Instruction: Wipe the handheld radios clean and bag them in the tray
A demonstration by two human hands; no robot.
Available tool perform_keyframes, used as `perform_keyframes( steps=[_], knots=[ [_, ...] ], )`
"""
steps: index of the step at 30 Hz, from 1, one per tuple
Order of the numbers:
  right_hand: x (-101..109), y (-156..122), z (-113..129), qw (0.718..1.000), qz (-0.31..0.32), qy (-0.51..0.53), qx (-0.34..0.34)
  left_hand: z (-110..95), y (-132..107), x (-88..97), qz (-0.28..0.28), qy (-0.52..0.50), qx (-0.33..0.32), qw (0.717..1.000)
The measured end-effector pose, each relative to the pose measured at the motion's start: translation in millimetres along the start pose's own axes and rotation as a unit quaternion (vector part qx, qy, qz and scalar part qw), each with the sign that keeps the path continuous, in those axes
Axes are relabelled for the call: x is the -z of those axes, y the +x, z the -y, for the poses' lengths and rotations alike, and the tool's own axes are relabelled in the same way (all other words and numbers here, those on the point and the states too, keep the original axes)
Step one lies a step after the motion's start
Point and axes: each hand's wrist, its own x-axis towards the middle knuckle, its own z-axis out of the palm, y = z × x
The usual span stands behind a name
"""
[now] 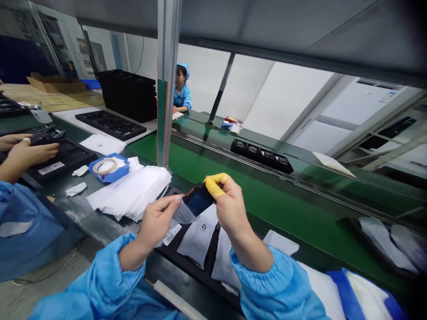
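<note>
Green bench; right grip holds dark device, corner hidden; left grip pinches bag.

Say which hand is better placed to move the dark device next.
Probably the right hand: its yellow-covered fingers grip the dark device, while the left hand pinches the translucent bag.

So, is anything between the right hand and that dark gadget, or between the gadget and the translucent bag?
Only yellow finger coverings on the right hand, which holds the dark gadget. Nothing visible stands between the gadget and the translucent bag, pinched by the left hand; whether the gadget is partly inside, I can't tell.
</note>
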Motion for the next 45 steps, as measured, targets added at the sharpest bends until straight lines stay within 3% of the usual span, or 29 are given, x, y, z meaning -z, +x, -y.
perform_keyframes(
  steps=[4, 9, 16, 21, 23, 28, 33, 35, 39, 45],
  knots=[
    [0.8, -1.7, 4.3, 1.0, -0.002, 0.015, -0.011, -3.8, 5.6, -11.6, -0.006, -0.006, -0.006, 1.0],
    [7.0, 3.1, 8.5, 0.996, -0.064, 0.055, 0.032, -5.2, 6.6, -10.5, 0.021, -0.007, -0.027, 0.999],
    [0.1, -5.8, 2.9, 1.0, -0.007, 0.011, -0.017, -9.6, 7.9, -7.9, 0.09, 0.027, -0.041, 0.995],
    [7.1, -5.4, 4.6, 0.999, -0.036, 0.009, -0.01, -12.9, 7.0, -7.8, 0.113, -0.075, 0.011, 0.991],
    [10.6, -2.4, 5.3, 0.999, -0.041, 0.0, -0.002, -11.7, 7.6, -6.9, 0.126, -0.072, 0.032, 0.989],
    [4.1, -3.4, 1.2, 1.0, 0.003, -0.008, 0.006, -6.7, 10.9, -11.2, 0.03, -0.003, -0.058, 0.998],
    [-4.9, -8.7, -2.9, 0.989, 0.082, -0.108, 0.065, -16.3, 14.2, -22.5, -0.002, -0.024, -0.09, 0.996],
    [2.0, -9.1, 2.1, 0.981, 0.086, -0.145, 0.101, -21.1, 16.5, -25.2, -0.013, -0.063, -0.091, 0.994],
    [38.6, -15.8, 12.1, 0.976, 0.011, -0.18, 0.125, -13.9, 28.2, -21.8, -0.037, -0.139, -0.027, 0.989],
    [101.5, -50.4, -7.2, 0.968, -0.07, -0.232, 0.07, 53.6, 75.0, -17.8, 0.0, -0.111, 0.112, 0.988]
  ],
)
